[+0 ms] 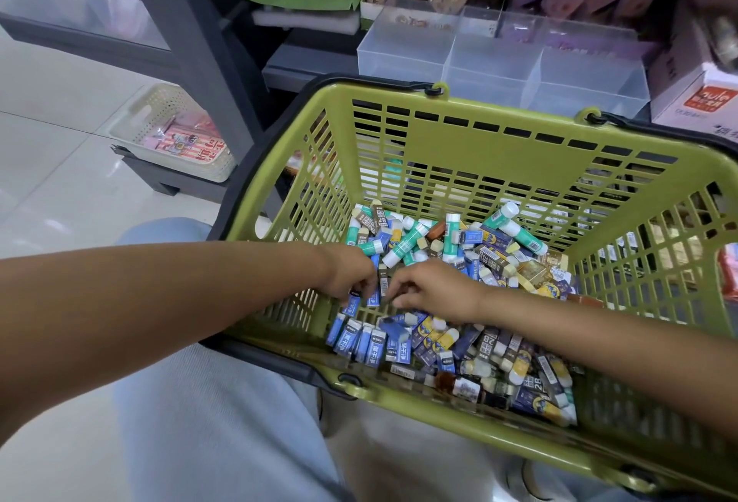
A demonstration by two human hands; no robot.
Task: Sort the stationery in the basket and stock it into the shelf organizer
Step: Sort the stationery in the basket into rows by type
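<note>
At basket [459,130] near-left corner, we pinch blue erasers [361,338] with left hand [351,274]; right hand [435,288] curled, grip unclear. Shelf organizer [499,62] beyond far rim empty; sorting barely begun.

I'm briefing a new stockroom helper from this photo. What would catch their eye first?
First, the green shopping basket filling the middle, its floor heaped with blue-sleeved erasers and teal glue sticks. Next, the left hand and right hand, meeting over the pile, the left pinching a blue eraser. Beyond the basket's far rim sits a clear compartmented organizer on the shelf.
</note>
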